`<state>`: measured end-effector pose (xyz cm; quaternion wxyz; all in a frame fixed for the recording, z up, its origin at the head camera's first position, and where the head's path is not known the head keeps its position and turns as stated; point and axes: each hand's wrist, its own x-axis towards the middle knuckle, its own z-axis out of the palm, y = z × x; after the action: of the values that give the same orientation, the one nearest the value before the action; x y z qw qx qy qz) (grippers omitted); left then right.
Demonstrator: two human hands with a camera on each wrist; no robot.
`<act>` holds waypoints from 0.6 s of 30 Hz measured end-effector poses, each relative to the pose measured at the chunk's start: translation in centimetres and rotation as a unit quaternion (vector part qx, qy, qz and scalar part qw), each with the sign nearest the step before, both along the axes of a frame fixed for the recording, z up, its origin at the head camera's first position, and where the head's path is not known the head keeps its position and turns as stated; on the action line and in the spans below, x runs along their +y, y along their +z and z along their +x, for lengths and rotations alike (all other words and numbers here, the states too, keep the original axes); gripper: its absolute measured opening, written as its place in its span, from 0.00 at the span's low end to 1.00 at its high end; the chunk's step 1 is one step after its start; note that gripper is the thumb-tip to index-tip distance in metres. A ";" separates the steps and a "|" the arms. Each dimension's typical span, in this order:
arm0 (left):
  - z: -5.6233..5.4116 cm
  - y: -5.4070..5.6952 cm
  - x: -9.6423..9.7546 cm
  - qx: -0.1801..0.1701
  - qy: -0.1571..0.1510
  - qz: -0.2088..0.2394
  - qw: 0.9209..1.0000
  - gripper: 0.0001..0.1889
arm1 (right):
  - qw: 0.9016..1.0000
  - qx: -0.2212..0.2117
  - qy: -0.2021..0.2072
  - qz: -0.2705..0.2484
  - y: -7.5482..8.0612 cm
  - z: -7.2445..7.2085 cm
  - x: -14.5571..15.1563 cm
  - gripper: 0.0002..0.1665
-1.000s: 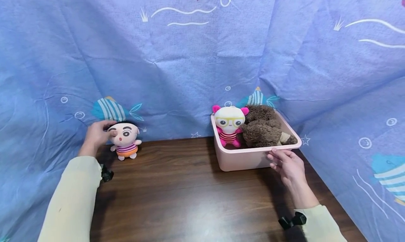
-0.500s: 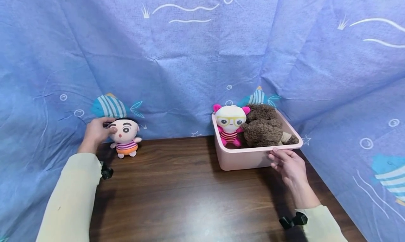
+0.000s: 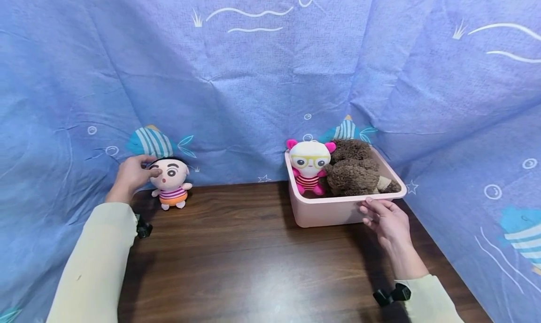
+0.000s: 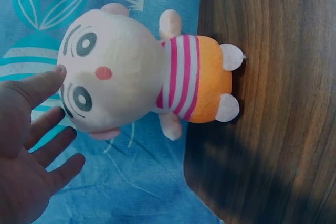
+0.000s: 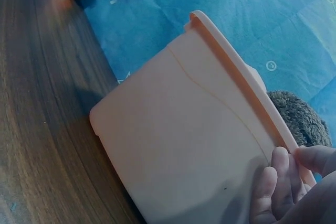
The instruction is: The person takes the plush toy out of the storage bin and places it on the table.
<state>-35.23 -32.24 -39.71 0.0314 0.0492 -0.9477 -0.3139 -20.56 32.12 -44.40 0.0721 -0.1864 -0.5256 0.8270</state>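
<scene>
A plush boy doll (image 3: 171, 182) with thick black eyebrows, a pink-striped top and orange shorts is upright at the table's back left. My left hand (image 3: 132, 175) pinches the side of its head, thumb on the face; in the left wrist view the other fingers (image 4: 55, 145) spread out beside the head. At the right is a pink plastic bin (image 3: 334, 212). My right hand (image 3: 389, 222) grips its front rim, with the thumb on the rim and the fingers against the outer wall. Inside the bin sit a pink-and-white plush toy (image 3: 310, 165) with yellow glasses and a brown furry plush (image 3: 352, 175).
Dark wood table (image 3: 236, 262) lies between the two arms. A blue cloth (image 3: 245, 93) with sea prints hangs behind it and along the sides. The doll's head is close to the cloth. Part of the brown plush is hidden by the bin's front wall.
</scene>
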 end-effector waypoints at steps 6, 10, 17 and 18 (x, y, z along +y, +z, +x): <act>0.6 1.2 1.2 0.000 -0.041 -0.001 0.999 0.37 | 1.000 0.001 0.006 -0.002 0.0 0.1 0.0 0.08; 0.8 1.8 2.7 0.019 -0.079 0.001 0.997 0.38 | 1.000 -0.004 0.005 0.001 0.0 0.0 0.1 0.08; 0.8 3.0 6.7 0.013 -0.139 0.046 0.989 0.41 | 1.000 -0.008 0.008 0.007 0.0 0.1 0.0 0.07; 0.8 3.1 7.3 0.012 -0.145 0.054 0.988 0.41 | 1.000 -0.008 0.009 0.007 0.0 0.1 0.0 0.07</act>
<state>-34.46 -24.97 -36.60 -0.0054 -0.0909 -0.9260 -0.3663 -20.50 32.14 -44.40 0.0618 -0.1877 -0.5339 0.8222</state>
